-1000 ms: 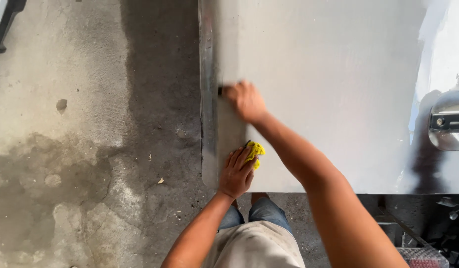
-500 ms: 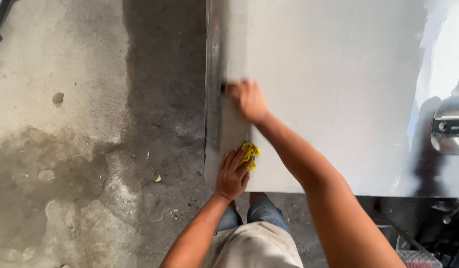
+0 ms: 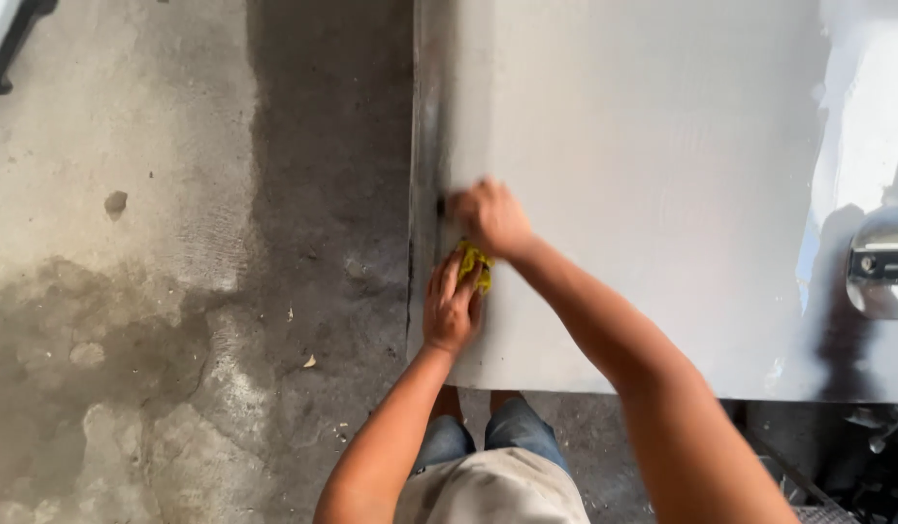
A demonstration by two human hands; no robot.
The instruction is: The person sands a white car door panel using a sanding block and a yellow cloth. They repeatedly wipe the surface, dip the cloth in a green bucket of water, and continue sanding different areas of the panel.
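Observation:
A large grey metal panel [image 3: 662, 146] fills the upper right of the head view, its left edge running down the middle. My left hand [image 3: 451, 309] presses a crumpled yellow cloth [image 3: 474, 265] against the panel near that edge. Just above it, my right hand [image 3: 489, 215] is closed around a small dark object at the panel's edge; the object is mostly hidden by my fingers. The two hands almost touch, with the cloth between them.
Stained concrete floor [image 3: 177, 291] lies to the left, with a wet dark patch at lower left. A shiny chrome fitting [image 3: 881, 262] sits at the panel's right side. Dark clutter lies at the bottom right corner. My legs show below the panel.
My left hand with the yellow cloth has slid up along the panel's edge toward my right hand, which stays near the edge. The view has shifted slightly.

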